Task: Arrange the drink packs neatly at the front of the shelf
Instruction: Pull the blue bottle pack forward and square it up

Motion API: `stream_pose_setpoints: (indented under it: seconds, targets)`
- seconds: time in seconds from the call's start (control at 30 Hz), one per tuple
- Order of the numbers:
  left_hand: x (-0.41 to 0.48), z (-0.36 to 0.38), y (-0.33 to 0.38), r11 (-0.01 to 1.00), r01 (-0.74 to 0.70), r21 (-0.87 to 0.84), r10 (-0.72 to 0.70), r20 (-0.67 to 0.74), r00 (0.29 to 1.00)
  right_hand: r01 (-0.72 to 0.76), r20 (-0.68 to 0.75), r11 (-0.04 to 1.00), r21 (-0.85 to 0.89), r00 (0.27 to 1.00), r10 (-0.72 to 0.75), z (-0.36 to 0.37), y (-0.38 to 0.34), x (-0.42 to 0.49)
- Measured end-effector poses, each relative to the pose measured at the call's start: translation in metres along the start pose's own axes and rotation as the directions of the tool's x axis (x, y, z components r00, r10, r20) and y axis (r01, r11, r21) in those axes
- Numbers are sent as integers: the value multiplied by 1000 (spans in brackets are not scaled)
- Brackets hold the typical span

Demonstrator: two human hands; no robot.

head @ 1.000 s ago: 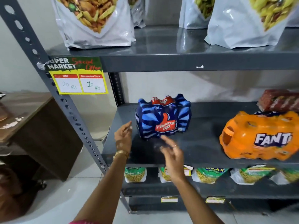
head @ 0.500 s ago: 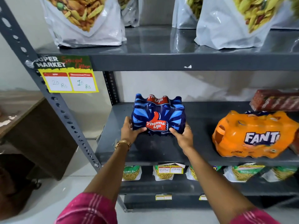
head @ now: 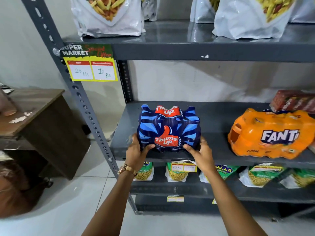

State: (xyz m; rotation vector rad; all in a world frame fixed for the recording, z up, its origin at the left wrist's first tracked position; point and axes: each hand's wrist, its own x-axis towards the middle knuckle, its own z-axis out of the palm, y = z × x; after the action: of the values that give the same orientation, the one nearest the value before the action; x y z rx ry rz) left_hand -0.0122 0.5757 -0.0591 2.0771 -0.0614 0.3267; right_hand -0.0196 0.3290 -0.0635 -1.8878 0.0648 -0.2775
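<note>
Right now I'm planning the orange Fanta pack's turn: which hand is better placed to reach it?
Right hand: it holds the Thums Up pack on the side facing the Fanta pack; the left hand sits farther away.

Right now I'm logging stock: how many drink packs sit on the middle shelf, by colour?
Blue Thums Up pack: 1, held between the left hand and right hand
Orange Fanta pack: 1
Red pack behind it, cut by the frame edge: 1
Total: 3

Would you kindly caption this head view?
Both hands, left hand and right hand, grip blue Thums Up pack at shelf front.
</note>
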Motion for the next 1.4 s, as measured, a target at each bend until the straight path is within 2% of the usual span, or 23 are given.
stream_pose_setpoints:
  seconds: [0.3, 0.73, 0.93, 1.4]
  targets:
    - [-6, 0, 3, 999, 3, -38, -3, 10, 1000, -1, -8, 999, 44, 1000, 2, 0, 0, -10]
    - [-9, 2, 2, 990, 14, -138, -14, -3, 1000, -4, -22, 1000, -5, 1000, 4, 2, 3, -12]
    - [-11, 4, 0, 983, -15, -182, 8, -43, 999, -14, -16, 1000, -18, 1000, 13, 0, 1, -11]
    - [-18, 13, 2, 942, 29, -334, -90, -168, 982, -7, 36, 998, -67, 999, 9, 2, -7, -10]
